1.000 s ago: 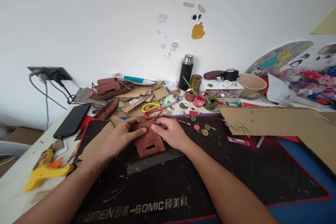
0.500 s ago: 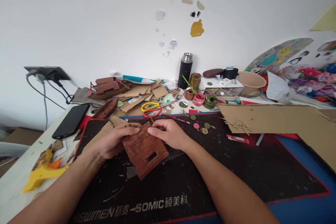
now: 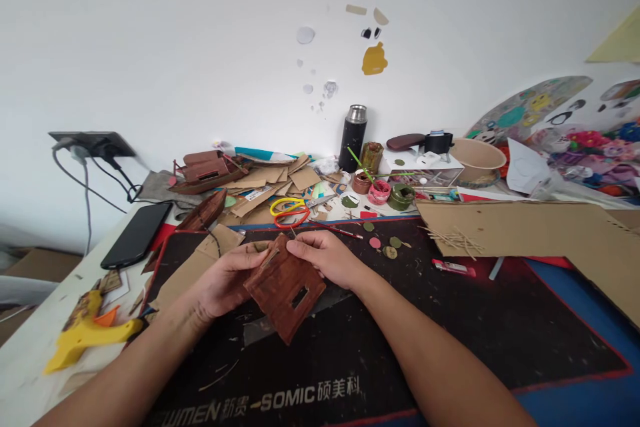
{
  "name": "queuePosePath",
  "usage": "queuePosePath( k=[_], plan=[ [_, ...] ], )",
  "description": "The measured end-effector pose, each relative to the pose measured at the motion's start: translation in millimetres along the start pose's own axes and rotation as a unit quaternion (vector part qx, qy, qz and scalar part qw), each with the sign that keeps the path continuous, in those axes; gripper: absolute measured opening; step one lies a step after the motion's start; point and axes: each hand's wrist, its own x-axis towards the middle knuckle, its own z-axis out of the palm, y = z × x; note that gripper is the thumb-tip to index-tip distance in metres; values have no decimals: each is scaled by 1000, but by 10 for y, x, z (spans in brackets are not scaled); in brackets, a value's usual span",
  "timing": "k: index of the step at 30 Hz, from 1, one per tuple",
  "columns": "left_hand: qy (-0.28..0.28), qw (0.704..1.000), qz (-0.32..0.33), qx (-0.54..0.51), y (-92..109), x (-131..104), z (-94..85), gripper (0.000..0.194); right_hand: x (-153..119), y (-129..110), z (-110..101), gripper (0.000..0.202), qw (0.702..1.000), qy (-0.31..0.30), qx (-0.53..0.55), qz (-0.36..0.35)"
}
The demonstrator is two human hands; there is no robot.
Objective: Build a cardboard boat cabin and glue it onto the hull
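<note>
brown cardboard panel (image 3: 284,288) is tilting above the black mat (image 3: 380,347), left hand (image 3: 225,280) cupping it from below, right hand (image 3: 325,257) pinching its top edge; loosening fingers could be dropping it near the scissors (image 3: 290,208).

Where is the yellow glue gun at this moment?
In the head view, the glue gun lies at the table's near left edge, left of the black mat and nearer than the phone.
</note>
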Motion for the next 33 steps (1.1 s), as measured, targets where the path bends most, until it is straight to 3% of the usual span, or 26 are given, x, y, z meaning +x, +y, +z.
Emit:
queuePosePath(
  k=[6, 10, 12, 15, 18, 22, 33],
  plan=[
    [96, 994, 7, 52, 3, 25, 41, 41, 14, -1, -52, 64, 999, 11, -12, -28],
    [165, 970, 60, 168, 73, 2, 144, 44, 9, -8, -64, 59, 999, 22, -35, -27],
    [178, 944, 101, 261, 152, -35, 230, 46, 11, -5, -61, 55, 997, 27, -60, -30],
    [186, 877, 138, 420, 272, -105, 356, 44, 19, 10, -58, 48, 993, 30, -105, -45],
    [207, 820, 152, 512, 317, -144, 416, 41, 28, 36, -57, 41, 985, 45, -158, -61],
    [216, 783, 168, 559, 262, -123, 384, 35, 37, 66, -49, 37, 971, 69, -219, -69],
    [228, 726, 217, 612, 16, -35, 121, 38, 41, 73, -29, 31, 966, 75, -239, -65]
  ],
)
